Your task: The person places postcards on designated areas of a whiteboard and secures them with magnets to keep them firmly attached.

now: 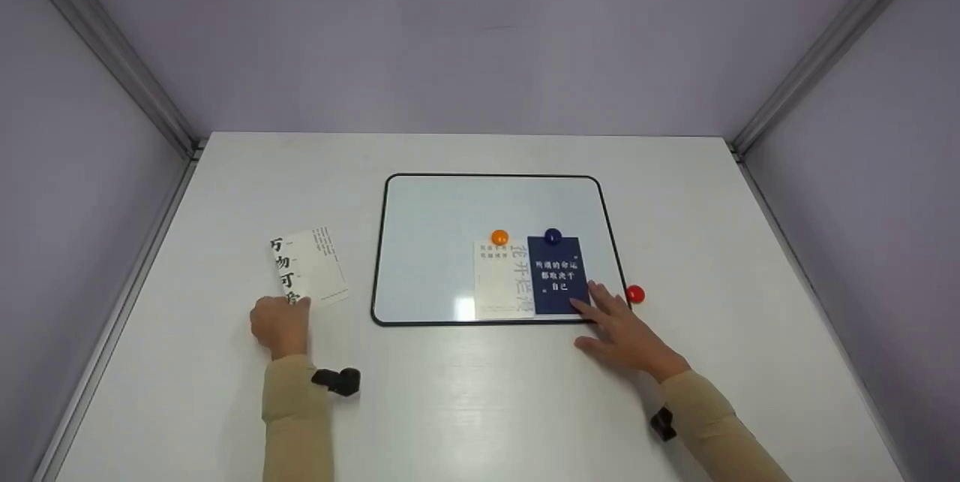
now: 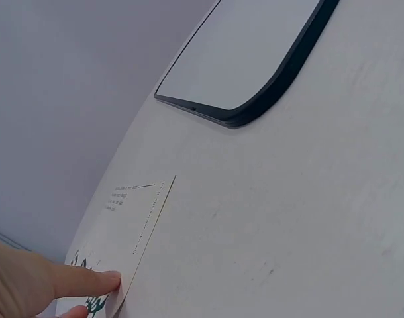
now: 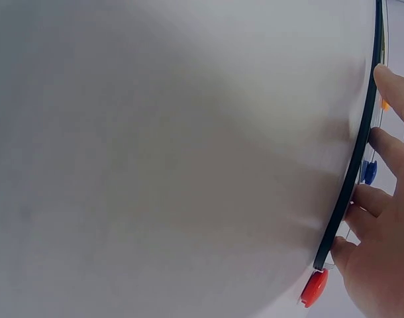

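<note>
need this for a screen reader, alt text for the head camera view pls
A person's right hand rests straight fingers on a dark blue card on a whiteboard, beside a white card; an orange magnet and blue magnet sit at their tops. The left hand touches another white card; a red magnet lies beside the board.

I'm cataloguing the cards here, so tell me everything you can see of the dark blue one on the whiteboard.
The dark blue rectangular card lies flat on the black-framed whiteboard, near its lower right corner. It looks like thin paper, printed with white characters. A round dark blue magnet sits at its top edge. It overlaps the white card beside it. The right hand's fingertips rest on its lower right corner.
</note>
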Action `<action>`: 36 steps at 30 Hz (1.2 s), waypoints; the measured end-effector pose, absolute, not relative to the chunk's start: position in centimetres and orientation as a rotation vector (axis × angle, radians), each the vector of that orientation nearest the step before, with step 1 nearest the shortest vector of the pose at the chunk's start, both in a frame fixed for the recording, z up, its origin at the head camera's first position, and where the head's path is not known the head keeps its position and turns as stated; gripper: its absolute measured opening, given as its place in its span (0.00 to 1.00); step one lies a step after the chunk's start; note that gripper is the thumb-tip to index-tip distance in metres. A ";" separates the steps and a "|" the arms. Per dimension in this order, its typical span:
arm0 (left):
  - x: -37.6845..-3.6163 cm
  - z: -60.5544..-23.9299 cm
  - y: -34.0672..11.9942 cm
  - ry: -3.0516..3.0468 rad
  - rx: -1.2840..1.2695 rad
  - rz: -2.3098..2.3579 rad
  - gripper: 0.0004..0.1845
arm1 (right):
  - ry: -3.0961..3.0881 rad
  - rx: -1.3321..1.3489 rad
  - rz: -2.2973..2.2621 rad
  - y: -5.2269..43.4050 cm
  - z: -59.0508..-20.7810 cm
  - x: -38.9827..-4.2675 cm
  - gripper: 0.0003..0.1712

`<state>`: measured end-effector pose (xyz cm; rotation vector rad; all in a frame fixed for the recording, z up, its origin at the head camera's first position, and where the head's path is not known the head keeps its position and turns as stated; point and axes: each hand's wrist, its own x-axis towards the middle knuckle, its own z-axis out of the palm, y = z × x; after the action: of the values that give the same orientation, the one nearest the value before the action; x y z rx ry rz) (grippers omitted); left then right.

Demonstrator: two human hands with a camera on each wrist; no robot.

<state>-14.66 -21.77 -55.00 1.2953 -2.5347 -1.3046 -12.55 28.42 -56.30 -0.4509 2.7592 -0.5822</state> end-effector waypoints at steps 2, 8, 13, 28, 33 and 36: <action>-14.6 -55.0 -21.7 -2.486 1.274 -1.362 0.20 | 2.764 -0.452 -0.574 28.4 -56.3 -12.5 0.39; -14.4 -54.9 -21.6 -2.363 1.257 -1.487 0.23 | 2.750 -0.442 -0.572 28.3 -56.2 -12.6 0.39; -14.3 -54.9 -21.8 -2.251 1.288 -1.618 0.24 | 2.746 -0.448 -0.580 28.2 -56.2 -12.6 0.39; -14.2 -54.3 -22.1 -2.008 1.375 -1.921 0.26 | 2.786 -0.489 -0.528 28.3 -56.5 -12.5 0.40; -14.0 -53.8 -21.9 -2.032 1.337 -1.915 0.26 | 2.782 -0.496 -0.525 28.4 -56.3 -12.5 0.40; -13.9 -53.6 -21.6 -2.053 1.292 -1.919 0.27 | 2.782 -0.502 -0.524 28.4 -56.3 -12.5 0.40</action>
<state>-13.87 -21.62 -53.56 1.2923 -2.0531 -1.9188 -12.49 28.45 -56.27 -0.5016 2.7817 -0.5244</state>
